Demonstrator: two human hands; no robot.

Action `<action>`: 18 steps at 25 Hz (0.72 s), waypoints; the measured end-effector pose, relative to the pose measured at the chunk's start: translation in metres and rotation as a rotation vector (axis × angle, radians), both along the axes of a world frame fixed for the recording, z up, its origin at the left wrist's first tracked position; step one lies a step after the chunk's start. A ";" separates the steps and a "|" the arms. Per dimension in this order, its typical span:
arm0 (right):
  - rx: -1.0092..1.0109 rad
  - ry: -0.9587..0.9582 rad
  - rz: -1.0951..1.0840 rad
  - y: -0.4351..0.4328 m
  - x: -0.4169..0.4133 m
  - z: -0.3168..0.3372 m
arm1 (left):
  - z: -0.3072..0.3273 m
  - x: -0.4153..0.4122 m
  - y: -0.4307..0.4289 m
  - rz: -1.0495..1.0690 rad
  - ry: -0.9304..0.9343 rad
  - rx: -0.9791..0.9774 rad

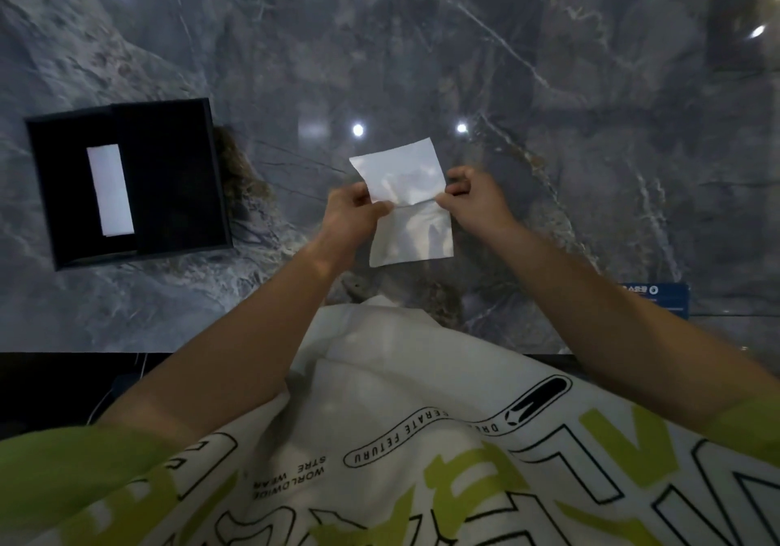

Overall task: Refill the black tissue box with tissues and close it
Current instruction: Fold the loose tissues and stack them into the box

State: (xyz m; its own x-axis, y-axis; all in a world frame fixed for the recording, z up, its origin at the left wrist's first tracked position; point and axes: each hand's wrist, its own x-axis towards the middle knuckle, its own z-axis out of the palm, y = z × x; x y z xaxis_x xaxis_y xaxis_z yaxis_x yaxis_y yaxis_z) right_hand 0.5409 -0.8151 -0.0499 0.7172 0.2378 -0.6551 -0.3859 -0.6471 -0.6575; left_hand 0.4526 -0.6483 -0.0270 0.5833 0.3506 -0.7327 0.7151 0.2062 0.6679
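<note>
I hold a white tissue (pixel 407 203) above the middle of the grey marble table, creased across its middle. My left hand (pixel 352 212) pinches its left edge and my right hand (pixel 475 201) pinches its right edge at the crease. The black tissue box (pixel 177 178) stands open at the left, well apart from both hands. A narrow folded white tissue (pixel 110 190) lies inside it, towards its left half.
The marble table (pixel 422 60) stretches wide around the box, with ceiling lights mirrored in it. Its front edge runs just before my white and green shirt. A blue label (pixel 654 298) sits at the right near that edge.
</note>
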 end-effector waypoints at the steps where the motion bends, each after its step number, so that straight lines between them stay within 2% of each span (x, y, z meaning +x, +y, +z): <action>1: 0.020 0.028 -0.009 0.000 -0.001 0.000 | 0.004 -0.002 0.001 -0.021 -0.024 -0.017; 5: 0.138 0.212 -0.107 0.004 -0.008 0.007 | 0.019 -0.008 0.011 -0.040 -0.088 -0.091; 9: 0.217 0.337 -0.097 0.010 -0.017 0.015 | 0.032 -0.016 0.022 0.024 -0.123 -0.165; 11: 0.247 0.383 -0.096 0.014 -0.022 0.020 | 0.037 -0.024 0.029 -0.003 -0.168 -0.192; 14: 0.397 0.473 -0.156 0.026 -0.034 0.028 | 0.041 -0.039 0.045 -0.057 -0.235 -0.227; 18: 0.531 0.451 -0.192 0.039 -0.047 0.032 | 0.038 -0.053 0.061 0.001 -0.186 -0.211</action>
State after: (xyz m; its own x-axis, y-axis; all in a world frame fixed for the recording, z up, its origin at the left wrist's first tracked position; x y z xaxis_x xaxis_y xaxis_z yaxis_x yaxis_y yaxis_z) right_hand 0.4941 -0.7761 -0.0179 0.4656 0.5029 -0.7282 -0.7685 -0.1784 -0.6145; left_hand 0.3996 -0.5877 0.0111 0.7145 0.2027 -0.6696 0.5836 0.3552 0.7302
